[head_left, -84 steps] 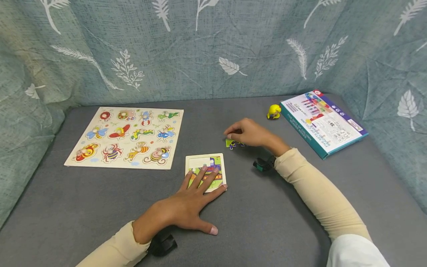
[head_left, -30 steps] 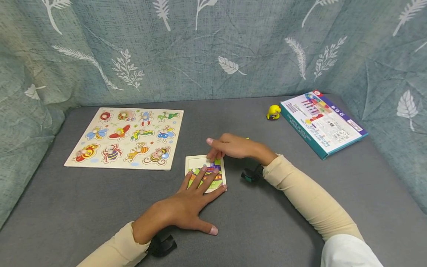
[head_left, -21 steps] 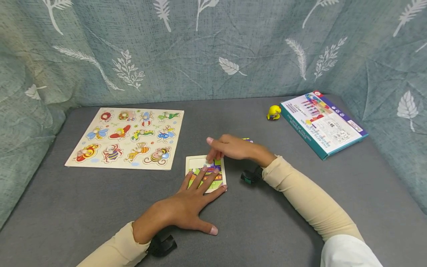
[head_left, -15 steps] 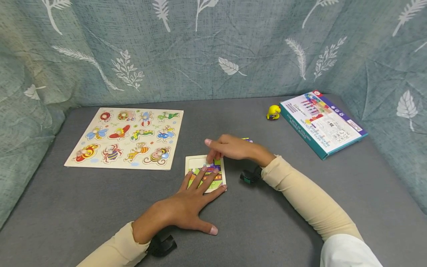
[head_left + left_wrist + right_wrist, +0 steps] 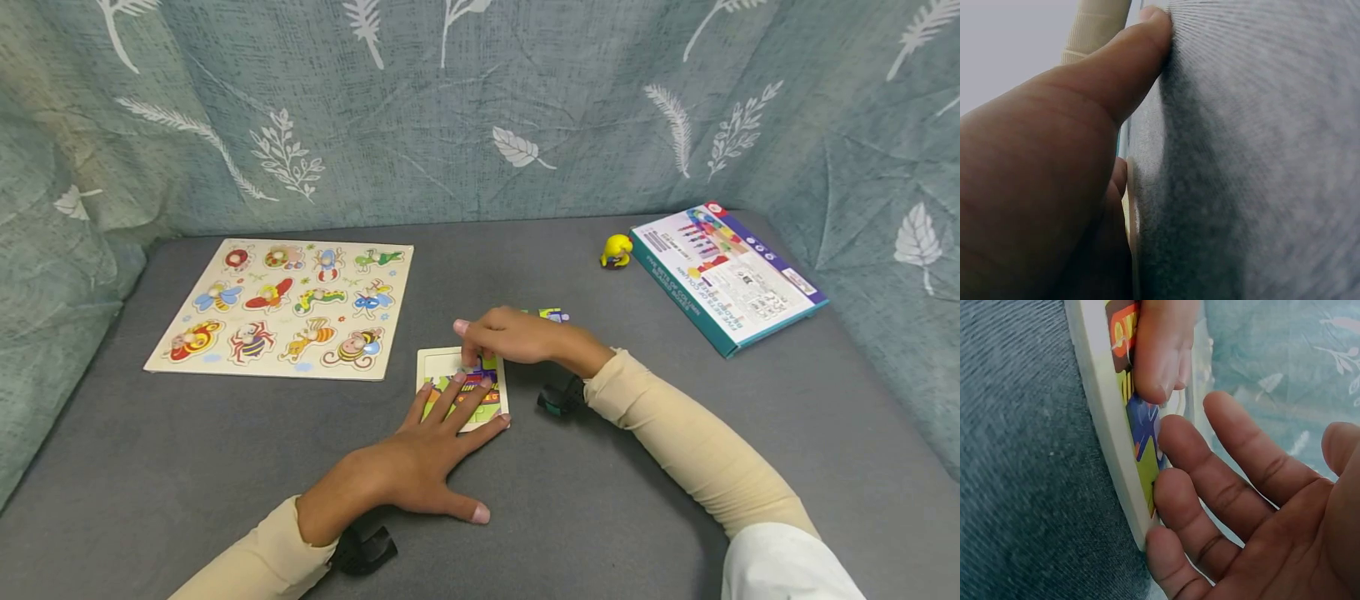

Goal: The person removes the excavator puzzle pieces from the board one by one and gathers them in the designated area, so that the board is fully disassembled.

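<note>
In the head view, my left hand (image 5: 420, 471) lies flat with spread fingers over the lower part of a small wooden jigsaw board (image 5: 422, 367). The thumb is out to the side on the grey table. My right hand (image 5: 525, 335) is at the board's upper right corner, fingertips down on the printed pieces and thumb held up, apart from them. The right wrist view shows its loosely bent fingers touching a blue and green part of the picture (image 5: 1144, 425) beside a left-hand finger. A pale recess (image 5: 438, 365) shows at the board's upper left. Loose jigsaw pieces (image 5: 553, 315) lie behind my right hand, partly hidden.
A large insect peg puzzle (image 5: 225, 367) lies at the back left. Toward the back right are a small yellow toy (image 5: 617, 250) and a flat printed box (image 5: 727, 279). A leaf-patterned curtain (image 5: 420, 167) hangs behind the table.
My right hand has come from the loose pieces leftward and down onto the jigsaw board, then shifted slightly further left. More of the loose pieces shows behind it. My left hand has stayed put.
</note>
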`<state>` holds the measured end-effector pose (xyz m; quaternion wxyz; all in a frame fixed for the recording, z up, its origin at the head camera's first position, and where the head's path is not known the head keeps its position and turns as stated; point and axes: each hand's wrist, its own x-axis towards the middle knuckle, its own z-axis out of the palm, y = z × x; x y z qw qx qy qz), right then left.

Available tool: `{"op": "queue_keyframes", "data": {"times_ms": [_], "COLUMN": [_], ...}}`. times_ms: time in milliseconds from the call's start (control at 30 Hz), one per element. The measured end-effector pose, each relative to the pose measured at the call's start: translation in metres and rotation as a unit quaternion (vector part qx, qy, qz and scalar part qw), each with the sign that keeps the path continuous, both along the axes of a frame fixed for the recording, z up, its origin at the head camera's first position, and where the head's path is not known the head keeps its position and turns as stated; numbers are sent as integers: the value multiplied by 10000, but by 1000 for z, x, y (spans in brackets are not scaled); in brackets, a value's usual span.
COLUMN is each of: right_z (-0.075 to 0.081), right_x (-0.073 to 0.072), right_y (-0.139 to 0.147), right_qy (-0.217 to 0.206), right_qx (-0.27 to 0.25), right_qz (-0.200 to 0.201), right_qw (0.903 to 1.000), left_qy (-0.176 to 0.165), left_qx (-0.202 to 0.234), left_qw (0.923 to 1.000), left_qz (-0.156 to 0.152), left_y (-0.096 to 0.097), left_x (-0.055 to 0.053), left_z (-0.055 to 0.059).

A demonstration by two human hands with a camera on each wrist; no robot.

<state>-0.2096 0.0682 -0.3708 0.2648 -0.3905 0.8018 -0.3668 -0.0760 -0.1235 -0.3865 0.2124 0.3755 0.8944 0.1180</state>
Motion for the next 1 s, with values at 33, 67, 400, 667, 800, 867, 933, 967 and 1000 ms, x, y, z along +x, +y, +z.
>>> {"op": "queue_keyframes", "data": {"times_ms": [33,67,400,667,800,867,933,967,1000], "right_z": [0,-1,-1,1,1,0,0,0,0], "right_x": [0,0,3,5,5,5,5,5,5], "right_y": [-1,-1,-9,-14,-10,-9,-8,-8,-8], "right_qy": [24,40,289,398,425,391,342,312,283], "right_qx": [8,19,110,78,-47,-193,-346,-415,-464], "right_qz": [-19,-43,-93,-142,-405,-581,-742,-799,-833], "right_qw": [10000,10000,9995,9991,9983,9974,9961,9954,9950], "left_qy": [10,24,138,157,172,168,164,160,158], "left_qx": [23,49,185,127,114,115,126,134,140], "left_qw": [10000,10000,9997,9998,9998,9998,9998,9998,9998], "left_qz": [-1,2,-2,10,12,18,24,27,30], "left_y": [0,0,0,-1,0,-1,-1,0,0], "left_x": [0,0,2,1,1,1,1,1,1], "left_z": [0,0,2,1,1,1,1,0,0]}}
